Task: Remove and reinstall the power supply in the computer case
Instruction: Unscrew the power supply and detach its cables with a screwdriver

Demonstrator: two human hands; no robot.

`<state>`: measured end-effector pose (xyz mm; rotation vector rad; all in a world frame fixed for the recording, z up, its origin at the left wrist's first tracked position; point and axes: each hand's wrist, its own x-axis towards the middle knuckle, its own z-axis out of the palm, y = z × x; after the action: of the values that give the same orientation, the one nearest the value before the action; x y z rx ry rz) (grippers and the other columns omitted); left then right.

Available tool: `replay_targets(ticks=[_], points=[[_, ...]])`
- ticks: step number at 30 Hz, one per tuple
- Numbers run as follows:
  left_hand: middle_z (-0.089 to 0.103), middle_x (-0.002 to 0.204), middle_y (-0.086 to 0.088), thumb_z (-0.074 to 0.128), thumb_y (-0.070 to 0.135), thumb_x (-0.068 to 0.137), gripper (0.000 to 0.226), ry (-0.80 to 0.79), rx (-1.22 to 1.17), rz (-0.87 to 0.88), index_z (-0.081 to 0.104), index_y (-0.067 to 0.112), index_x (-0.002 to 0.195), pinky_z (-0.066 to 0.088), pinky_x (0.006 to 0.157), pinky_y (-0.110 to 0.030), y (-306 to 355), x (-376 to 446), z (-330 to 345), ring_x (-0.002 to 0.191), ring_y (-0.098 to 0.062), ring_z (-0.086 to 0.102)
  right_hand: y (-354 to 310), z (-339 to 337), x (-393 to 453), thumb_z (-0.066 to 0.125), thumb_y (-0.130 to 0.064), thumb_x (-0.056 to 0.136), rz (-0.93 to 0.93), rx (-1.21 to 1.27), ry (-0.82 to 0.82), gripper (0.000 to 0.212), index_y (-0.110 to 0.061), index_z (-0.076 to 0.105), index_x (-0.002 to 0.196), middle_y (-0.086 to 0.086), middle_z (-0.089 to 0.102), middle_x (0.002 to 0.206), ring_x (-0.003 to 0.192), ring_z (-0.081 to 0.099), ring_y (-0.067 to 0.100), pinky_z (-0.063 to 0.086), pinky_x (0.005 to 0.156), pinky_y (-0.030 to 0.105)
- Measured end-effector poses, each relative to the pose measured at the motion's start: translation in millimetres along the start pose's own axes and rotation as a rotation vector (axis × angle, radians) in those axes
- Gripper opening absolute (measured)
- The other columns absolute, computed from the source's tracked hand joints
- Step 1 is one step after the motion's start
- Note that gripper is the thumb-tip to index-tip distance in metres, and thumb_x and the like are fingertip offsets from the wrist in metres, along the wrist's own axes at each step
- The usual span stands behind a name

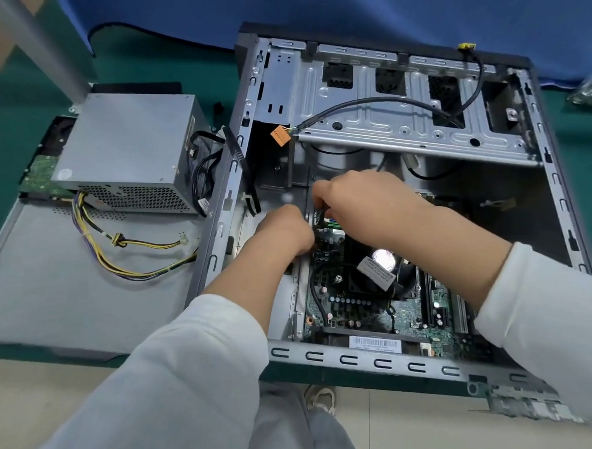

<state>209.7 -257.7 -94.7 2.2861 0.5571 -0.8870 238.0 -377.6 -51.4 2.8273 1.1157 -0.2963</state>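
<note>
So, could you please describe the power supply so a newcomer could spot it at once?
Look left of the open computer case, on the flat grey panel. The power supply is the grey metal box there, trailing yellow and black wires.

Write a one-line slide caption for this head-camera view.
Power supply out on the side panel; both hands, left hand and right hand, work at the motherboard in the open case.

I can't read any text: the barcode sticker (376, 344) on my motherboard (361, 310) is too blurred.
</note>
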Motion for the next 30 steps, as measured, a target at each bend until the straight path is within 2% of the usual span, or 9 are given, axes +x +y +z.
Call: replay_targets(ticks=[7, 19, 24, 30], points=[[0.065, 0.103, -0.019, 0.054, 0.003, 0.087, 0.023, -0.004, 0.007, -0.002, 0.062, -0.001, 0.108, 0.054, 0.078, -0.034, -0.9, 0.1, 0.9, 0.095, -0.032, 0.066, -2.9, -4.2, 1.6, 0.055, -0.004, 0.089, -0.004, -0.007, -0.003, 0.025, -0.018, 0.05, 0.109, 0.004, 0.06, 0.091, 0.067, 0.043, 0.026, 0.029, 0.051, 0.03], [0.064, 0.105, -0.021, 0.056, 0.004, 0.087, 0.022, 0.002, -0.014, 0.005, 0.062, -0.001, 0.108, 0.054, 0.082, -0.036, -0.3, 1.2, 1.8, 0.098, -0.033, 0.065, -2.7, -5.4, 0.4, 0.055, -0.005, 0.089, 0.011, -0.004, -0.006, 0.023, -0.017, 0.05, 0.107, 0.004, 0.06, 0.091, 0.068, 0.044, 0.027, 0.03, 0.054, 0.031], [0.065, 0.105, -0.02, 0.057, 0.005, 0.087, 0.023, -0.005, -0.012, -0.003, 0.062, 0.0, 0.109, 0.055, 0.082, -0.036, -0.8, 2.2, 2.2, 0.093, -0.032, 0.065, -3.4, -5.9, 2.3, 0.053, -0.004, 0.088, -0.008, -0.032, -0.022, 0.023, -0.016, 0.05, 0.107, -0.001, 0.043, 0.076, 0.064, 0.042, 0.026, 0.018, 0.044, 0.026], [0.065, 0.105, -0.02, 0.057, 0.005, 0.087, 0.024, -0.014, -0.019, -0.009, 0.062, 0.0, 0.11, 0.056, 0.085, -0.038, -0.8, 1.8, 0.8, 0.093, -0.031, 0.065, -1.5, -4.5, 3.7, 0.054, -0.008, 0.09, -0.015, -0.045, -0.031, 0.017, -0.016, 0.05, 0.105, -0.003, 0.033, 0.068, 0.063, 0.041, 0.025, 0.019, 0.044, 0.025]])
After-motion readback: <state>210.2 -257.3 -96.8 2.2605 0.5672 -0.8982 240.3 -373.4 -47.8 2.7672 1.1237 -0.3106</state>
